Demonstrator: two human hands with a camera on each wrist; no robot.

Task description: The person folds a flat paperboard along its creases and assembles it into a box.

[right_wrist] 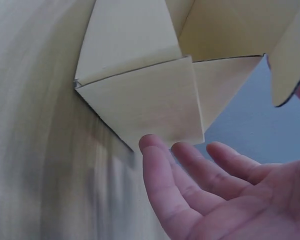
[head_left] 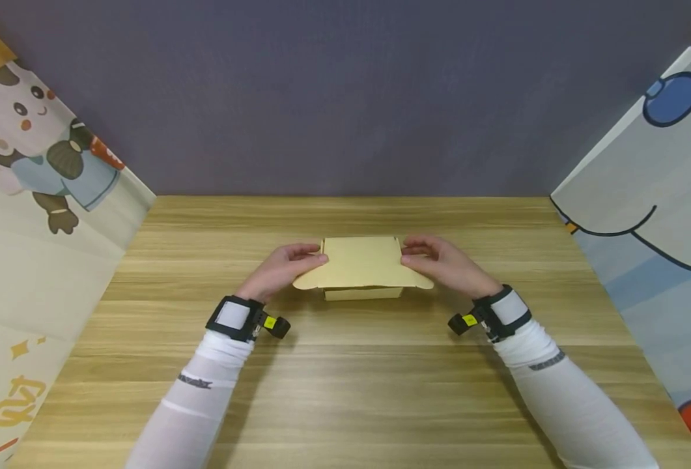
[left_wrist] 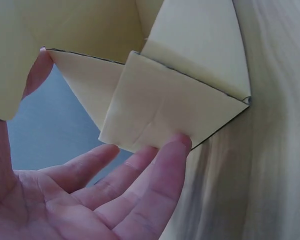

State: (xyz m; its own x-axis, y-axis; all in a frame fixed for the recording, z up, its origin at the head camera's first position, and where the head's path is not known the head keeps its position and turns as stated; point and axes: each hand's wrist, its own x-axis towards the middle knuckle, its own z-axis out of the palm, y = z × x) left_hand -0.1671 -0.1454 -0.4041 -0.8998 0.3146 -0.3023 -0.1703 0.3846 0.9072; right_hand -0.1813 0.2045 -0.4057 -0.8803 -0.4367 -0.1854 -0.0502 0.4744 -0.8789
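Observation:
A tan cardboard box [head_left: 363,295] stands on the wooden table, its lid [head_left: 361,260] tilted over it with a gap at the front. At its left end my left hand [head_left: 283,268] holds the box, thumb at the lid's edge. In the left wrist view, fingertips [left_wrist: 177,142] touch the folded side panel [left_wrist: 160,100]. On the opposite end my right hand [head_left: 447,266] holds it likewise, thumb against the lid's edge. The right wrist view has its fingers [right_wrist: 160,165] by the other side panel [right_wrist: 145,105]; the right thumb is mostly hidden by a lid flap [right_wrist: 290,65].
The wooden table [head_left: 357,391] reaches back to a dark grey-blue wall [head_left: 345,98]. Cartoon-printed panels flank it, one on the left [head_left: 40,273] and one on the right [head_left: 632,195]. Both wrists wear strapped cameras, the left camera [head_left: 276,326] and right camera [head_left: 459,323] facing inward.

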